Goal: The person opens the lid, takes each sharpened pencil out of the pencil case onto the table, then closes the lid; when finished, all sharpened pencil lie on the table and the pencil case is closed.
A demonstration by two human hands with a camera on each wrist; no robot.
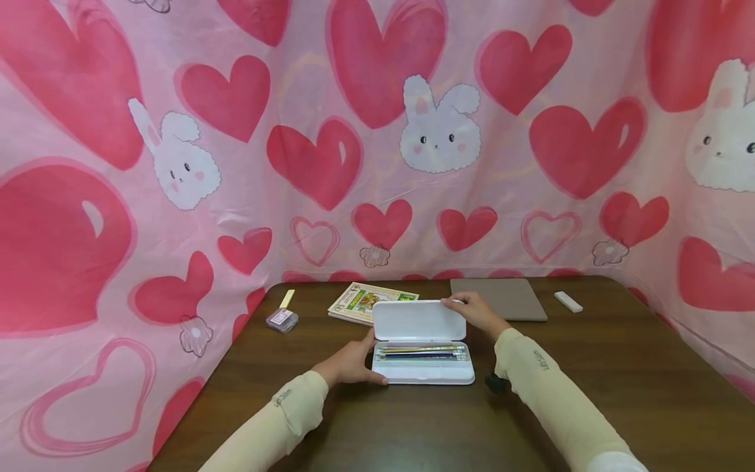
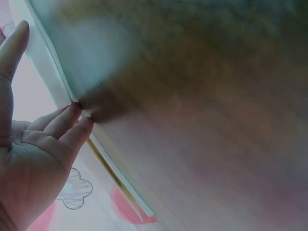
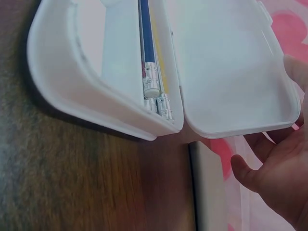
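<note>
A white pencil case [image 1: 423, 375] lies on the table with its lid [image 1: 420, 321] raised. Several pencils [image 1: 421, 353], one dark blue, lie side by side in its rear compartment; their silvery ends and erasers show in the right wrist view. My left hand [image 1: 352, 362] holds the case's left end, thumb at the front corner and fingers farther back. In the left wrist view, its fingertips [image 2: 84, 120] touch a pale edge. My right hand [image 1: 476, 311] grips the lid's upper right corner, and part of that hand is cut off in the right wrist view.
Behind the case are booklets [image 1: 354, 303] and a grey-brown flat board [image 1: 507, 298]. At the back left lie a small clear-and-purple box [image 1: 282, 320] and a yellow strip [image 1: 287, 299]. A white block [image 1: 568, 301] lies at the right. Heart-patterned cloth surrounds the table.
</note>
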